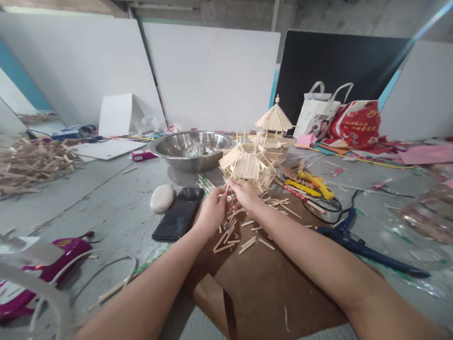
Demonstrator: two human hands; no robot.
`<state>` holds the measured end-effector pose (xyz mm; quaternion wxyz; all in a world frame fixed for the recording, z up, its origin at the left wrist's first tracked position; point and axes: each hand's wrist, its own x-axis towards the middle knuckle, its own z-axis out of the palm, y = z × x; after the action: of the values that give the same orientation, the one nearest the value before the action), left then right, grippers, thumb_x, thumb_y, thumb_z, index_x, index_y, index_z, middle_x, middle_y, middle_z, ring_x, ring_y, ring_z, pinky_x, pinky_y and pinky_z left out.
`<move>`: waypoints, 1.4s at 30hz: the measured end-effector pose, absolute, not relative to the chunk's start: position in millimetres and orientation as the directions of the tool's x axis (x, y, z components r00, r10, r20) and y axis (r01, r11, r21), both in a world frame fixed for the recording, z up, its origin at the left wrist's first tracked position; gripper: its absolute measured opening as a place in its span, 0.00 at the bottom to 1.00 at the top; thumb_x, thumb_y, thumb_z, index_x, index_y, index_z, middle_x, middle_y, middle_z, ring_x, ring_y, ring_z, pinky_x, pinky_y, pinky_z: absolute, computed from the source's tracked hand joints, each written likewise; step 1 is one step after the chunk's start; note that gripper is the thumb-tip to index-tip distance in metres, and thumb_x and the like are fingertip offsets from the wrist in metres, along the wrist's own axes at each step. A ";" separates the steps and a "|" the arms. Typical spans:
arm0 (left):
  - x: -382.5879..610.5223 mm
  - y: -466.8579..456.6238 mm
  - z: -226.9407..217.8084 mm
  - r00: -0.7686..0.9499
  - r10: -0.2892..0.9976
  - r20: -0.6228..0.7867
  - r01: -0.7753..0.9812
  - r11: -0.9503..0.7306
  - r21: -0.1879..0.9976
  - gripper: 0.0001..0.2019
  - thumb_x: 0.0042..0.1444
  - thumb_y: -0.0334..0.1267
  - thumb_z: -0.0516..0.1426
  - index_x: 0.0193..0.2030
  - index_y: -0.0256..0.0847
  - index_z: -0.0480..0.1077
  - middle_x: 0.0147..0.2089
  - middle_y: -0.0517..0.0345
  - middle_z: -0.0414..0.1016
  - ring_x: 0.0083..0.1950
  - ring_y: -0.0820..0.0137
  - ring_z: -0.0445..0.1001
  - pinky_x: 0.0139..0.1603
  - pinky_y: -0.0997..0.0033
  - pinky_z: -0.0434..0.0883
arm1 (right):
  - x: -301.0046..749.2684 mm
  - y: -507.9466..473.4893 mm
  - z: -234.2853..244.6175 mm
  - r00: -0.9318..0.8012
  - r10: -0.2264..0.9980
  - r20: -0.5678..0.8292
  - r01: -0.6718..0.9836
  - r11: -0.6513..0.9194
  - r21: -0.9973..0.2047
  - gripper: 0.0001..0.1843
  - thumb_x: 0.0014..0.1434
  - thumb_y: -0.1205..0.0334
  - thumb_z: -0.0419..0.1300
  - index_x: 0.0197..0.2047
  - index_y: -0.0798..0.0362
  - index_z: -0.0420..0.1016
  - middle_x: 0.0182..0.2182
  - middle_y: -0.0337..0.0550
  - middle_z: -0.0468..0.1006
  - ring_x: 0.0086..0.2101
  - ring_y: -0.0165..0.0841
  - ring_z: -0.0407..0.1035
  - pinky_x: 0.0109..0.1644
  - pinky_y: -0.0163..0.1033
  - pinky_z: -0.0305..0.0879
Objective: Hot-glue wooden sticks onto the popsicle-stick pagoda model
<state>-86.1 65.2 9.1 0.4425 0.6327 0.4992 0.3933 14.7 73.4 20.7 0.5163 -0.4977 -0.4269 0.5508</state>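
Note:
At the near left side of a small pavilion model built of wooden sticks, my two hands meet with fingertips close together. My right hand is closed in a pinch, and a short pale wooden stick shows at its fingertips. Just left of it, my left hand has its fingers curled in; what they hold is too small and covered to make out. Loose cut sticks lie below and right of the hands on a brown sheet. The model's lower front is partly hidden behind my right hand.
Left of my hands are a black phone and a white rounded case. A steel basin stands behind. To the right lie a yellow-handled tool and dark blue cutters. A purple glue gun sits at left.

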 end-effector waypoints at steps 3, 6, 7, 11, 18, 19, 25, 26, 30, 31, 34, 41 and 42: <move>-85.8 66.0 8.9 0.189 0.981 0.045 0.277 -0.097 0.956 0.08 0.51 0.41 0.47 0.32 0.39 0.60 0.14 0.68 0.58 0.11 0.79 0.55 0.10 0.81 0.52 | 14.3 74.7 18.9 0.018 0.993 -0.113 -0.182 -0.108 -0.977 0.13 0.53 0.54 0.50 0.31 0.55 0.68 0.17 0.35 0.67 0.10 0.22 0.55 0.11 0.30 0.50; -85.5 66.4 8.4 0.194 0.981 0.033 0.268 -0.086 0.960 0.08 0.52 0.41 0.47 0.34 0.39 0.61 0.14 0.68 0.58 0.11 0.80 0.55 0.10 0.81 0.51 | 14.3 75.4 16.7 0.026 0.994 -0.110 -0.227 -0.101 -0.969 0.12 0.52 0.56 0.51 0.30 0.55 0.69 0.17 0.35 0.67 0.12 0.22 0.56 0.11 0.29 0.49; -85.2 66.5 8.1 0.201 0.979 0.027 0.264 -0.080 0.961 0.09 0.52 0.41 0.47 0.34 0.39 0.61 0.14 0.68 0.57 0.11 0.80 0.55 0.10 0.81 0.52 | 14.4 75.7 16.1 0.036 0.993 -0.109 -0.244 -0.097 -0.965 0.11 0.51 0.56 0.51 0.30 0.55 0.69 0.18 0.35 0.67 0.13 0.22 0.56 0.12 0.28 0.49; -84.1 66.5 6.7 0.234 0.972 0.015 0.259 -0.077 0.963 0.09 0.53 0.41 0.46 0.36 0.39 0.60 0.14 0.69 0.57 0.10 0.80 0.55 0.10 0.81 0.52 | 14.7 78.5 15.7 0.088 0.990 -0.108 -0.329 -0.074 -0.942 0.10 0.50 0.57 0.53 0.29 0.55 0.69 0.21 0.37 0.69 0.17 0.21 0.59 0.15 0.27 0.53; -82.9 65.5 7.5 0.264 0.964 -0.024 0.208 -0.033 0.978 0.05 0.53 0.38 0.45 0.32 0.40 0.58 0.14 0.69 0.57 0.10 0.80 0.55 0.10 0.80 0.53 | 12.0 85.6 18.7 0.101 0.983 -0.152 -0.498 -0.082 -0.863 0.07 0.50 0.63 0.50 0.27 0.55 0.68 0.21 0.37 0.71 0.21 0.24 0.63 0.22 0.30 0.58; -83.0 65.3 7.6 0.266 0.964 -0.026 0.205 -0.031 0.978 0.05 0.53 0.38 0.45 0.32 0.40 0.57 0.14 0.69 0.57 0.10 0.80 0.55 0.10 0.80 0.53 | 11.5 85.8 18.9 0.097 0.982 -0.160 -0.517 -0.088 -0.851 0.07 0.50 0.63 0.50 0.27 0.55 0.68 0.21 0.37 0.71 0.21 0.24 0.63 0.23 0.30 0.58; -84.0 64.2 5.3 0.295 0.955 -0.026 0.197 -0.034 0.980 0.06 0.53 0.39 0.45 0.33 0.40 0.57 0.15 0.69 0.58 0.10 0.79 0.57 0.09 0.80 0.53 | 10.6 83.2 19.6 0.086 0.979 -0.186 -0.574 -0.104 -0.812 0.07 0.50 0.65 0.50 0.26 0.56 0.67 0.18 0.37 0.70 0.21 0.24 0.64 0.23 0.30 0.57; -84.2 64.2 4.7 0.298 0.954 -0.028 0.197 -0.033 0.980 0.06 0.53 0.40 0.44 0.33 0.40 0.57 0.15 0.69 0.59 0.10 0.79 0.57 0.10 0.80 0.53 | 10.7 82.7 19.8 0.085 0.978 -0.188 -0.576 -0.106 -0.810 0.07 0.50 0.65 0.50 0.26 0.56 0.67 0.18 0.37 0.70 0.21 0.24 0.64 0.23 0.30 0.56; -84.8 64.2 3.6 0.307 0.951 -0.029 0.192 -0.033 0.981 0.08 0.53 0.41 0.44 0.34 0.40 0.58 0.15 0.68 0.60 0.10 0.79 0.58 0.10 0.80 0.54 | 11.5 82.3 19.6 0.083 0.978 -0.190 -0.582 -0.107 -0.806 0.07 0.50 0.65 0.51 0.26 0.56 0.68 0.17 0.36 0.70 0.19 0.24 0.63 0.22 0.30 0.56; -84.8 64.0 3.8 0.310 0.950 -0.031 0.191 -0.030 0.981 0.08 0.53 0.41 0.44 0.34 0.40 0.58 0.15 0.68 0.60 0.10 0.79 0.58 0.10 0.80 0.54 | 11.6 82.7 19.2 0.082 0.979 -0.188 -0.583 -0.106 -0.805 0.06 0.50 0.65 0.51 0.27 0.56 0.68 0.17 0.36 0.70 0.19 0.24 0.63 0.22 0.30 0.56; -84.5 63.1 5.5 0.309 0.950 -0.050 0.191 -0.011 0.982 0.08 0.53 0.40 0.44 0.34 0.40 0.58 0.15 0.68 0.60 0.09 0.79 0.57 0.10 0.80 0.54 | 11.9 84.8 17.4 0.085 0.979 -0.184 -0.590 -0.100 -0.801 0.06 0.50 0.65 0.51 0.27 0.56 0.67 0.16 0.35 0.69 0.18 0.24 0.62 0.22 0.30 0.56; -84.1 62.9 7.8 0.302 0.951 -0.060 0.194 0.000 0.981 0.07 0.52 0.40 0.45 0.32 0.40 0.58 0.15 0.68 0.61 0.09 0.79 0.57 0.09 0.81 0.52 | 11.8 87.4 16.4 0.090 0.980 -0.179 -0.609 -0.088 -0.788 0.05 0.49 0.66 0.51 0.25 0.55 0.67 0.16 0.34 0.69 0.18 0.24 0.62 0.23 0.31 0.56; -84.1 63.0 7.7 0.304 0.951 -0.058 0.192 -0.002 0.981 0.07 0.52 0.40 0.45 0.32 0.40 0.58 0.15 0.68 0.61 0.09 0.79 0.57 0.09 0.81 0.52 | 11.7 87.1 16.8 0.090 0.979 -0.181 -0.612 -0.089 -0.786 0.05 0.49 0.66 0.51 0.25 0.55 0.67 0.16 0.34 0.69 0.18 0.24 0.62 0.23 0.31 0.56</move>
<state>-84.1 63.0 7.7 0.5289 0.6101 0.4683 0.3588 11.7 87.1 16.8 0.6310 -0.3830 -0.2396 0.6307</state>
